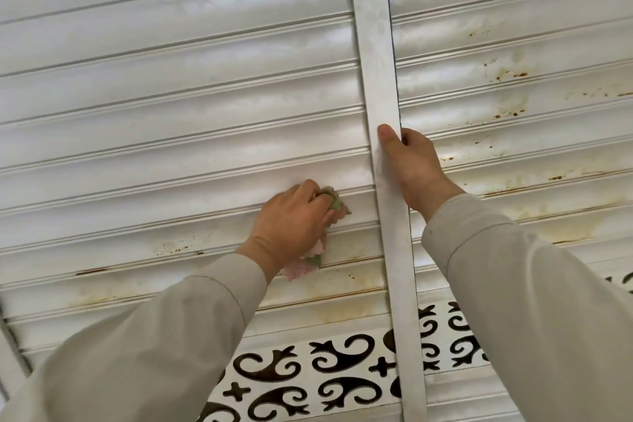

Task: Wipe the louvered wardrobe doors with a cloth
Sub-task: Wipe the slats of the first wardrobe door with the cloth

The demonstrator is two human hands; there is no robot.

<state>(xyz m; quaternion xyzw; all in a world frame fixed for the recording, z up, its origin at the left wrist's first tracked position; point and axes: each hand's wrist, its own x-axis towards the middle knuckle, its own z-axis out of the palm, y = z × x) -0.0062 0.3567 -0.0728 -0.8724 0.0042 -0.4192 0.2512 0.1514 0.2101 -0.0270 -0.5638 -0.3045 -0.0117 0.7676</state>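
Beige sleeves [164,336] reach up from 6 o'clock; beyond them the left hand [291,219] grips a pink and green cloth [308,262], pressing it to a slat of the left door [171,147], while at 3 o'clock of it the right hand [414,168] clasps the upright strip [380,79] between the doors; rust spots [513,75] fleck slats toward 2 o'clock

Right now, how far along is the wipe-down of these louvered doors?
Done: the upper slats of the left door look mostly free of spots. In hand: the left hand presses the cloth on a mid slat, while the right hand grips the centre stile. Left: brown specks on the right door and stains on the lower left slats.
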